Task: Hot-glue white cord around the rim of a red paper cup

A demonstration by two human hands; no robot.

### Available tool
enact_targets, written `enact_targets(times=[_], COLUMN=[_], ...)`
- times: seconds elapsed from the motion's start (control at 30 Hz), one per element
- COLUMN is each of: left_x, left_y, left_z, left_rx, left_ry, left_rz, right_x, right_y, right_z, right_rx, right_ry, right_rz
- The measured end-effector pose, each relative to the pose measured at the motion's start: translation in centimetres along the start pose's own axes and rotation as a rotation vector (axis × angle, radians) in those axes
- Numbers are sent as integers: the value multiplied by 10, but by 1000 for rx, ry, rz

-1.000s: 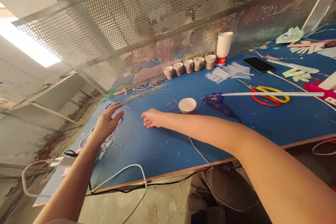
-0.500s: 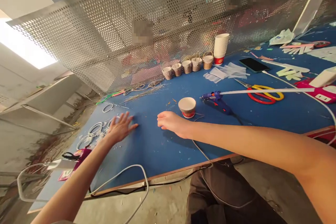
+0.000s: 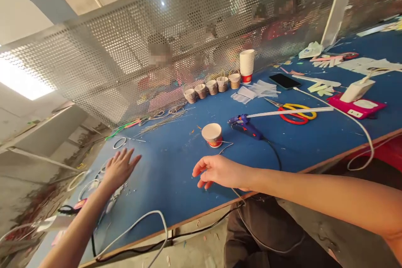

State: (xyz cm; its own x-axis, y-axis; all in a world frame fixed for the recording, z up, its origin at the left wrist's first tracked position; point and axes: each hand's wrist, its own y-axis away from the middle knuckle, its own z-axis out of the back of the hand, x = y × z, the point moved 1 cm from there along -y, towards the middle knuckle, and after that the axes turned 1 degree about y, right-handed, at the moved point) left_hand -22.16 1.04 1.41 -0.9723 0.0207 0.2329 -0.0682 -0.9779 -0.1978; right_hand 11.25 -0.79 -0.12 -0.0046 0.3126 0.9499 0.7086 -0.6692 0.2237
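My left hand (image 3: 121, 170) is open, its fingers spread over the left side of the blue table, beside several white rings (image 3: 89, 188) and small scraps. Nothing is in it. Nearer the middle, my right hand (image 3: 216, 171) hovers above the table with loosely bent, parted fingers and holds nothing. Just beyond it stands a paper cup (image 3: 212, 134) with a red base and a brownish wrapping; a thin cord (image 3: 226, 146) trails from its side. A blue glue gun (image 3: 246, 126) with a long clear glue stick lies right of the cup.
Several small wrapped cups (image 3: 211, 87) with handles line the perforated metal screen (image 3: 132, 63), next to stacked paper cups (image 3: 246, 65). Rightward are white strips (image 3: 257, 91), a phone (image 3: 284, 81), scissors (image 3: 297, 113) and a pink power strip (image 3: 358, 104). A white cable (image 3: 138, 228) loops over the front edge.
My left hand has moved left and back over the rings. My right hand has drawn back from the cup, its fingers opening. The view has shifted to the right.
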Motion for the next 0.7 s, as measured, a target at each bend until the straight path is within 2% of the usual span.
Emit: enact_targets(times=[0.07, 0.17, 0.23, 0.27, 0.33, 0.4, 0.47, 0.57, 0.67, 0.7], left_x=[-31, -90, -109, -111, -105, -98, -101, -123, -136, -133], left_y=[-4, 2, 5, 4, -3, -9, -8, 0, 3, 3], left_z=[-8, -27, -35, -37, -31, -17, 0, 12, 2, -3], left_rx=[12, 136, 197, 217, 202, 154, 103, 62, 283, 331], left_ry=[38, 201, 218, 208, 153, 100, 131, 297, 331, 284], left_rz=[-61, -374, -507, -521, -432, -280, -206, -274, -505, -493], right_x=[-3, -7, -6, -5, -3, -4, -9, -22, -34, -36], right_y=[2, 5, 9, 13, 21, 29, 34, 34, 36, 38], right_z=[0, 0, 4, 8, 18, 27, 34, 41, 45, 46], right_rx=[14, 37, 55, 59, 55, 38, 14, 16, 41, 49], right_ry=[31, 115, 215, 270, 368, 428, 448, 484, 544, 564], right_rz=[33, 37, 28, 30, 50, 80, 116, 123, 125, 130])
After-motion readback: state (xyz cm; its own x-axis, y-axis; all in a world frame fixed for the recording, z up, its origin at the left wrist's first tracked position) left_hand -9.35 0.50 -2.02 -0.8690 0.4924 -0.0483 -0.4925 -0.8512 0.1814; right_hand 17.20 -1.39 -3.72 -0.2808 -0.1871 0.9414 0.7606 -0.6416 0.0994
